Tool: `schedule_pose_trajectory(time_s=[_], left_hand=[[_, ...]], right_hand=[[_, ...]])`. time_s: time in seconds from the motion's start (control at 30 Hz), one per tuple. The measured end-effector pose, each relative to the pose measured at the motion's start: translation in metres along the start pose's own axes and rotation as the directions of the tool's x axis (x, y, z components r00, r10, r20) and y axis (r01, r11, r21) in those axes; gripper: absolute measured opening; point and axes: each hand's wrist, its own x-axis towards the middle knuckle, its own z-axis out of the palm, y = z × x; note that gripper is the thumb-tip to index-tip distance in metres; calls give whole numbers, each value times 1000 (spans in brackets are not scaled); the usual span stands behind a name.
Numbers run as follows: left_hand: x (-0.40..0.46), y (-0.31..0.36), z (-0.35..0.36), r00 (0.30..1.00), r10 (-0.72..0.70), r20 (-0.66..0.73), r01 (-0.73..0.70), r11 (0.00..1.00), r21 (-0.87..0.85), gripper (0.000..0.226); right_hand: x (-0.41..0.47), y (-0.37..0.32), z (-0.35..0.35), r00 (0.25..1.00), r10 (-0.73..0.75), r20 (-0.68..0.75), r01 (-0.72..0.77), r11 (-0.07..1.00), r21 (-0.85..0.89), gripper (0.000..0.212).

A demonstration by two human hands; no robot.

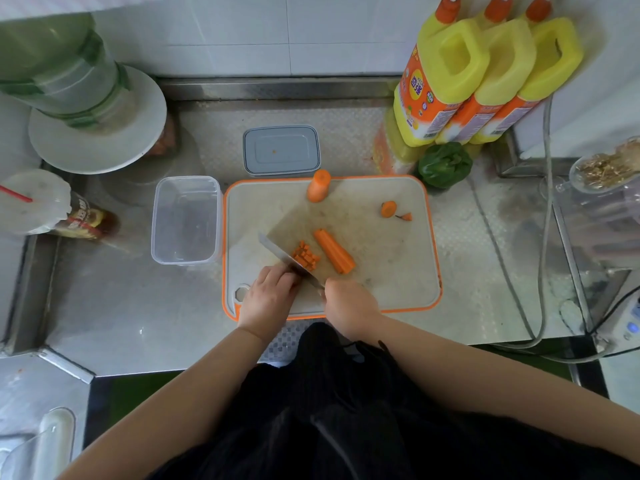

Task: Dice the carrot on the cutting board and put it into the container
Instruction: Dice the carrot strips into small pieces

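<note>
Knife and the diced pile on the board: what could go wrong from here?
1. The left hand sits right against the knife blade beside the carrot dice; a slip could nick the fingers.
2. The container stands off the cutting board, so dice may spill onto the counter in transfer.
3. The upright carrot piece at the board's far edge could topple and roll off.
</note>
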Motion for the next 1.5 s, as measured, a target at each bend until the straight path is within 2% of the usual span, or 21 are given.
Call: schedule_pose_trajectory(time_s=[0.1, 0.17, 0.37, 0.5, 0.8, 0.97, 1.07, 1.17, 1.23, 1.37, 1.5], left_hand=[[-1, 0, -1, 1000, 21, -21, -20, 999, 43, 26], [-1, 2, -5, 1000, 17, -18, -15, 996, 88, 28], [-3, 9, -18, 1000, 9, -10, -8, 991, 137, 24], [-7, 8, -18, 995, -81, 50, 75, 990, 119, 27], [-5, 5, -13, 998, -55, -26, 57, 996, 69, 26], [-6, 6, -11, 998, -31, -55, 36, 996, 86, 22], [-7, 5, -11, 998, -3, -56, 7, 997, 77, 20], [-9, 2, -10, 999, 6, -48, -3, 998, 64, 14], [-11, 2, -12, 1000, -21, -23, 23, 997, 71, 14], [-12, 5, -19, 997, -61, 55, 56, 994, 98, 28], [-15, 8, -21, 997, -60, 55, 54, 994, 95, 28]], right_hand=[[6, 5, -8, 998, 63, 30, -67, 989, 134, 28], [5, 10, -10, 998, 55, 43, -61, 986, 152, 29], [-10, 8, -7, 999, -34, 18, 32, 996, 78, 26], [-14, 2, -1, 998, -64, 21, 64, 998, 17, 13], [-16, -10, -13, 990, -75, 116, 84, 994, -77, 8], [-13, -7, -7, 992, -94, 88, 101, 992, -72, 14], [-3, -3, -1, 999, -48, 20, 48, 999, -4, 17], [8, 5, -2, 999, 36, 39, -42, 985, 169, 29], [9, 10, -2, 998, 53, 43, -61, 974, 219, 28], [-1, 11, -2, 1000, -9, -4, 10, 991, 135, 28], [-10, 9, -6, 998, -67, -22, 68, 996, 49, 31]])
